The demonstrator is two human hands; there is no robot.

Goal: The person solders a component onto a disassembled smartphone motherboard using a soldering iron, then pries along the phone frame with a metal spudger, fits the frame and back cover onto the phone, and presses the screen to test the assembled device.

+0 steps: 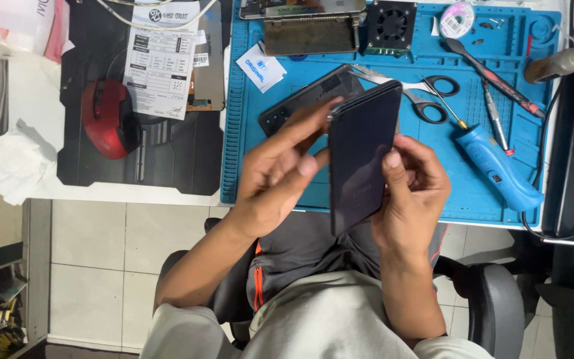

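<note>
Both hands — left hand (pixel 280 174), right hand (pixel 412 189) — clamp a dark phone (pixel 361 163) (tilted) above the blue mat (pixel 247 153), scissors (pixel 426 93) behind.

Dark glossy phone (pixel 361 159) between the fingers (pixel 393 163); teal-blue mat (pixel 247 166) behind them; red mouse (pixel 104 118) and blue-handled tool (pixel 496 166) off to either side.

Even, fairly bright overhead light falls on the blue mat (pixel 254 166) and tiled floor (pixel 94 246), leaving only soft, short shadows — the darkest lie under the desk edge and chair. The phone (pixel 361 159) screen shows a dull sheen without hard glare. Focus is mostly sharp — slight softness and wide-angle stretching appear toward the corners.
</note>
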